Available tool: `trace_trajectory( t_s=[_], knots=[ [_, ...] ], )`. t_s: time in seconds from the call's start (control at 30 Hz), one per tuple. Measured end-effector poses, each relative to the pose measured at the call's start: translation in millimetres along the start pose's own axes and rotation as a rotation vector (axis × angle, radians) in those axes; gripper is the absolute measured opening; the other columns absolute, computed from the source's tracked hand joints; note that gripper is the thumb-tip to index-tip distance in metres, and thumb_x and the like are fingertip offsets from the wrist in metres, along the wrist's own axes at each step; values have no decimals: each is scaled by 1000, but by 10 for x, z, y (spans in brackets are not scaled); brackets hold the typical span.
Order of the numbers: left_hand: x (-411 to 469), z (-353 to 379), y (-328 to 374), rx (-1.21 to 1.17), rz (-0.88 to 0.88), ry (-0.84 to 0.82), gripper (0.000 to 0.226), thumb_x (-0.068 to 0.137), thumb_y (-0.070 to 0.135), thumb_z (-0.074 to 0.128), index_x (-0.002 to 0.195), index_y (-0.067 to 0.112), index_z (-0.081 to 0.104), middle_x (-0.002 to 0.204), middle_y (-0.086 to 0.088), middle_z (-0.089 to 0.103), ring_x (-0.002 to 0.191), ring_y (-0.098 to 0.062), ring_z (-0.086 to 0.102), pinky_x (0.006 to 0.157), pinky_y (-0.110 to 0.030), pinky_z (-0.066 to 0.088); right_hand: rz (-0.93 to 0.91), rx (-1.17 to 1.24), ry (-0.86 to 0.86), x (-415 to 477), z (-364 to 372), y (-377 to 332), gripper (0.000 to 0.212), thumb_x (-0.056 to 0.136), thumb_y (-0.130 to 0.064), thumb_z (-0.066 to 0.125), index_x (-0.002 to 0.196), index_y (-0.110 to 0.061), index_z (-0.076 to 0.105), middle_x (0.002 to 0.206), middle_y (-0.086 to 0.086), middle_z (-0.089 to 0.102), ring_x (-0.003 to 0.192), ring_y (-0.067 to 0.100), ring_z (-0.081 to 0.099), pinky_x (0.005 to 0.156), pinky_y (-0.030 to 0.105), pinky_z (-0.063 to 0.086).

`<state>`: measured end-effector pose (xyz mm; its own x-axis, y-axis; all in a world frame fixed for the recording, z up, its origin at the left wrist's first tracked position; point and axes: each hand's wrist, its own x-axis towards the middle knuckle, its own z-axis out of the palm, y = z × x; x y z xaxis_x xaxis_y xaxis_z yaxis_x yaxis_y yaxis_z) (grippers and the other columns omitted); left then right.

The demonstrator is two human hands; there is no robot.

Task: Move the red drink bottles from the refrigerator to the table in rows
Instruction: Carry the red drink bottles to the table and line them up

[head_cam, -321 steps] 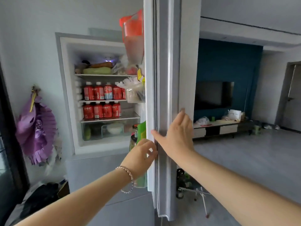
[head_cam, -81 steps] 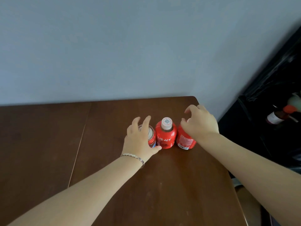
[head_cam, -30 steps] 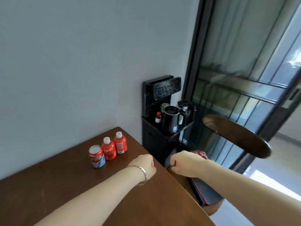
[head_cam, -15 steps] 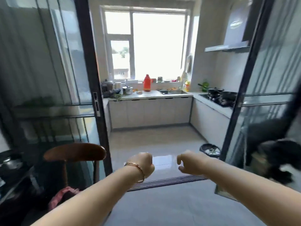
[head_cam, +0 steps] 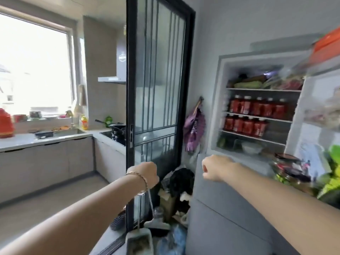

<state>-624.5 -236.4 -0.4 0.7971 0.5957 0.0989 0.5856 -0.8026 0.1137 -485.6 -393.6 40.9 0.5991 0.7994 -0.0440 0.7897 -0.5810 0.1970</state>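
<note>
Two shelves of red drink bottles (head_cam: 257,109) are what you have in front of you: a row of about five on the upper shelf (head_cam: 257,116) and about four on the lower shelf (head_cam: 252,137), all upright and packed side by side inside the open refrigerator (head_cam: 220,100) at the far right. Your left hand (head_cam: 147,173) is curled into a loose fist and carries nothing; your right hand (head_cam: 214,167) is likewise closed on nothing, held out toward the refrigerator but well short of the shelves. Neither hand touches a bottle. The counter where the rows are to go is out of view, so you cannot read from here how many bottles stand there. Judging by the full shelves, most of the job is left: many more trips to carry bottles across.
</note>
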Motion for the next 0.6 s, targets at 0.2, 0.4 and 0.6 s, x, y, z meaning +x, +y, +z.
trace_trajectory(
  t_s=[0.2,0.4,0.6],
  knots=[
    [1573,10,867,4,208,63,25,92,27,42,101,14,62,102,-2,64,96,-24,63,80,-34,51,243,1,68,858,-34,1179,20,92,-23,49,103,-12,60,95,6,55,81,28,53,68,27,39],
    [3219,-82,1609,-39,381,91,19,88,22,43,91,15,61,101,-4,65,98,-26,63,81,-34,51,454,68,95,1919,-177,2184,16,91,-26,50,97,-13,59,93,3,58,80,24,54,67,29,42],
    [4570,-61,2295,-94,478,126,24,92,24,44,107,16,61,112,-3,65,103,-26,61,88,-37,52,629,48,178,2810,-272,3149,22,92,-28,50,105,-15,63,104,2,65,93,23,62,71,27,44]
  ],
)
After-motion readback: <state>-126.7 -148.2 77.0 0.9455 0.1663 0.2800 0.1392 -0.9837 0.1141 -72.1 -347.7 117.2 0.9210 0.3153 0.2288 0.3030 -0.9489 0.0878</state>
